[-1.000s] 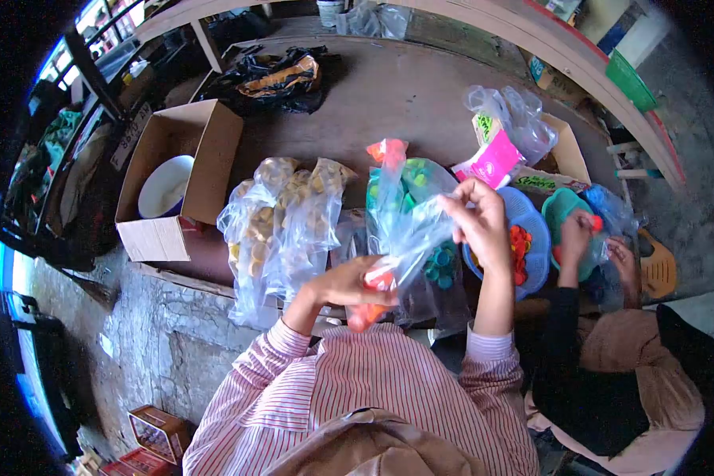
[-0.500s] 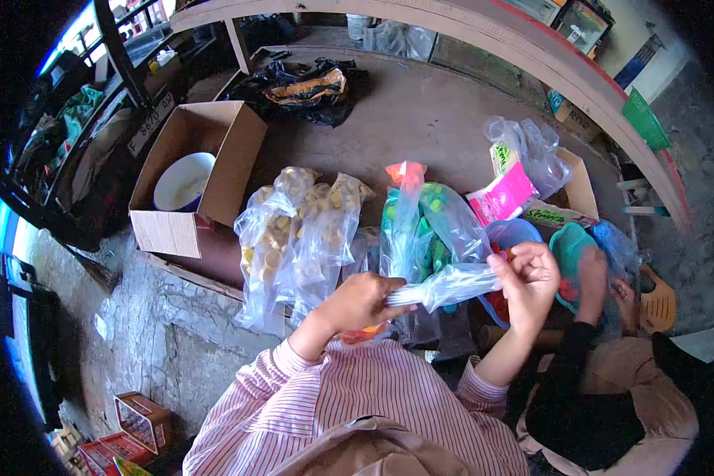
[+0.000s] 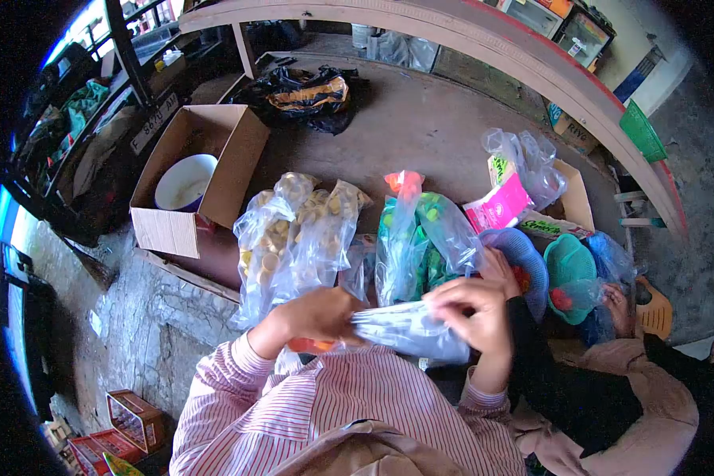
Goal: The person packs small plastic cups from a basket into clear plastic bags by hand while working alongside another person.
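A clear plastic bag (image 3: pixel 416 332) is stretched between my two hands in front of my chest. My left hand (image 3: pixel 321 316) is closed on its bunched left end. At the bag's right side, my right hand (image 3: pixel 477 316) pinches the plastic between thumb and fingers, slightly blurred. Just beyond my left hand lie clear bags of tan, round pieces (image 3: pixel 293 230). A clear bag with green pieces (image 3: pixel 424 246) sits beyond the held bag, with a small bag of orange pieces (image 3: pixel 404 184) at its top. Something orange (image 3: pixel 311 345) shows partly under my left hand.
A co-worker's hand (image 3: pixel 496 271) reaches beside a blue basket (image 3: pixel 523 250); their other hand (image 3: pixel 617 308) holds clear plastic near a teal basket (image 3: pixel 571 258). A cardboard box (image 3: pixel 166 234) containing a white bowl stands left. A pink packet (image 3: pixel 498 204) lies right.
My hands and the held bag have moved down and left, and the bag looks wider. The co-worker's one hand has moved from the teal basket to the blue basket.
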`<act>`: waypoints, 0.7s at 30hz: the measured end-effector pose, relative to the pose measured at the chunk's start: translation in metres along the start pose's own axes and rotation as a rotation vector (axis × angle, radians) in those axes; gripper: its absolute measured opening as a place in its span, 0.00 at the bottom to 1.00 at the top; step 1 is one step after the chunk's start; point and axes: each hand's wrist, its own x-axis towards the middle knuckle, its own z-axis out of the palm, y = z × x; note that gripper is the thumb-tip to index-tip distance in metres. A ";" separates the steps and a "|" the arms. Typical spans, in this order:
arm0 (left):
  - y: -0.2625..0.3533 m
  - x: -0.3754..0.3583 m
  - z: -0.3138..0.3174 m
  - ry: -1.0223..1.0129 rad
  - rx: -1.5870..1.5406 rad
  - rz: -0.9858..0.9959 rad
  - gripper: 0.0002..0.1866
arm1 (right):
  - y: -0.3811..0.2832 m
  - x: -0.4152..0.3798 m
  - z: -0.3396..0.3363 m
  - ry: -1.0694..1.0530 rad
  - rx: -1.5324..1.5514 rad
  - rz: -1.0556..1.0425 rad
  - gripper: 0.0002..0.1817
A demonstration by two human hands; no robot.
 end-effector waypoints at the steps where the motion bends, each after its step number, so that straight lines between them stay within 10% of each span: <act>1: -0.006 0.000 0.001 0.001 0.000 -0.002 0.20 | 0.003 -0.003 -0.007 0.055 0.132 0.062 0.05; 4: -0.009 0.003 -0.004 -0.083 -0.297 0.380 0.21 | 0.012 -0.004 -0.011 0.199 0.262 0.006 0.05; 13: -0.021 0.009 -0.014 -0.121 -0.460 0.130 0.16 | 0.019 -0.006 -0.024 0.516 0.139 -0.037 0.20; 16: -0.030 0.011 0.000 -0.094 -0.378 0.124 0.17 | -0.021 -0.003 -0.019 0.050 -0.502 -0.093 0.39; 21: -0.026 -0.002 0.003 -0.224 -0.340 0.133 0.18 | 0.004 -0.023 0.009 -0.220 -0.203 0.109 0.14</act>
